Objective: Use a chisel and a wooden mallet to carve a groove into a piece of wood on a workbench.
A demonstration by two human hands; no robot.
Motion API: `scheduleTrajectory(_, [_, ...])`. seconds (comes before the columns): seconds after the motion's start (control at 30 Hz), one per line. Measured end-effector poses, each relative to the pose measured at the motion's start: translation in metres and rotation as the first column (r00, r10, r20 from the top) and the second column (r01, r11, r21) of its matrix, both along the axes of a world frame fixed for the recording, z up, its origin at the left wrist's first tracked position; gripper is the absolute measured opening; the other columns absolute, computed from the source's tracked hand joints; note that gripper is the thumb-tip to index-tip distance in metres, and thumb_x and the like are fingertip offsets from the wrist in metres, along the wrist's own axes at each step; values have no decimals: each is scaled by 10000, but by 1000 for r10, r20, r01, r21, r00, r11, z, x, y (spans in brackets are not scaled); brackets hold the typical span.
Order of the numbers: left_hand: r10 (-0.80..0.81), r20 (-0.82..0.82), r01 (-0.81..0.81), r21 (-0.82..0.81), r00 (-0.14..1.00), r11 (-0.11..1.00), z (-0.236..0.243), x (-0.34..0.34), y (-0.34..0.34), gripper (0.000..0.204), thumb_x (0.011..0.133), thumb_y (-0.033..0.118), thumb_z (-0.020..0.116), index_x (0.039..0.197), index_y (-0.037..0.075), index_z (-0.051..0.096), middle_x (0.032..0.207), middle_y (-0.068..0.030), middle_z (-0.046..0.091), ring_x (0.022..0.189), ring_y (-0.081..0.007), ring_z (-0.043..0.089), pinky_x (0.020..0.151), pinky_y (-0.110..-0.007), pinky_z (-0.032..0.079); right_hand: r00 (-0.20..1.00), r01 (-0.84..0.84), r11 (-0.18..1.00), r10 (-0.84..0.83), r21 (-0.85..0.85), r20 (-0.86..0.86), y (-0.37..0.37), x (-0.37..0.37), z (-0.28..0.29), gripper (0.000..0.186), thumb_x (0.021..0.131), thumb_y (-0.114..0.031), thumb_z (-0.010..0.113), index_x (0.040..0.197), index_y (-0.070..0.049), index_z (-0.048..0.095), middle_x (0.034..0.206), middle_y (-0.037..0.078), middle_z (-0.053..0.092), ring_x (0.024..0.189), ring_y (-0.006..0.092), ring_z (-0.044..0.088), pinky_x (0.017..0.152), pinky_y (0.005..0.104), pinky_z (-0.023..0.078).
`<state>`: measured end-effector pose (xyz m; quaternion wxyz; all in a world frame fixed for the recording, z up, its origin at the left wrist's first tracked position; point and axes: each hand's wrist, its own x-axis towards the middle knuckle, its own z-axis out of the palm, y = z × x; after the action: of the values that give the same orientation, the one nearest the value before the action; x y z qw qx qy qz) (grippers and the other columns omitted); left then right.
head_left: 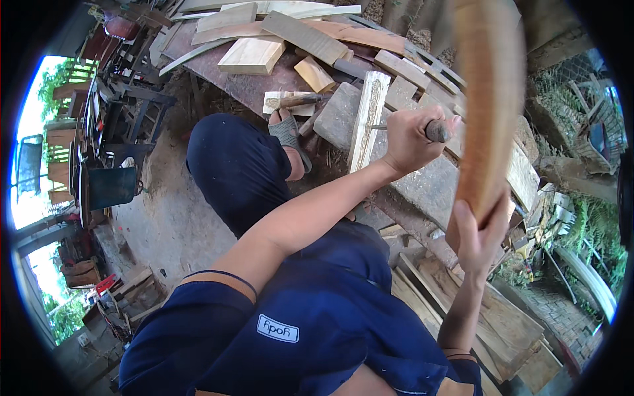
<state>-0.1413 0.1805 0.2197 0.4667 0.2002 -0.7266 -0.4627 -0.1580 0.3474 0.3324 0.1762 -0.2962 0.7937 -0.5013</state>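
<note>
My left hand (413, 137) is closed round a chisel's worn handle (438, 131). The metal shaft (380, 127) reaches leftward to a pale wooden strip (362, 142) with a rough groove along it, lying on a worn plank (335, 113). My right hand (481, 234) grips the lower part of a long, brown wooden piece (490, 99), held upright in the picture and blurred by motion, just right of the chisel's handle.
Boards and offcuts (251, 56) cover the back of the bench, with another wooden-handled tool (297, 100) near my sandalled foot (290, 138). Stacked chairs and furniture (112, 138) stand at the left. Loose boards (502, 310) lie at lower right.
</note>
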Motion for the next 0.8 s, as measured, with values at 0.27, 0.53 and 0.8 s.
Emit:
scheduleTrajectory(0.27, [-184,-133,199,113,974,974,-7,2,-24,155,785,158,755,739,47,657,594,-114,599,474,-120,532,484,-274,432,995,-84,984,90,156,-35,-8,-1,-17,542,809,-275,680,1185,67,494,781,159,634,660,234,620,637,353,490])
scheduleTrajectory(0.53, [189,-268,33,652,945,758,6,32,-124,432,924,179,627,569,140,383,468,57,334,374,-55,302,403,-236,291,989,-7,1000,8,-5,150,-4,12,-44,544,855,-317,681,1201,62,500,992,164,623,910,208,590,825,335,470])
scheduleTrajectory(0.8, [183,-375,87,600,909,796,19,33,-108,401,933,193,627,639,140,360,478,51,322,383,-54,261,410,-259,293,990,8,1000,-9,9,139,1,22,-59,514,856,-315,685,1169,54,513,931,162,621,863,202,594,791,339,478])
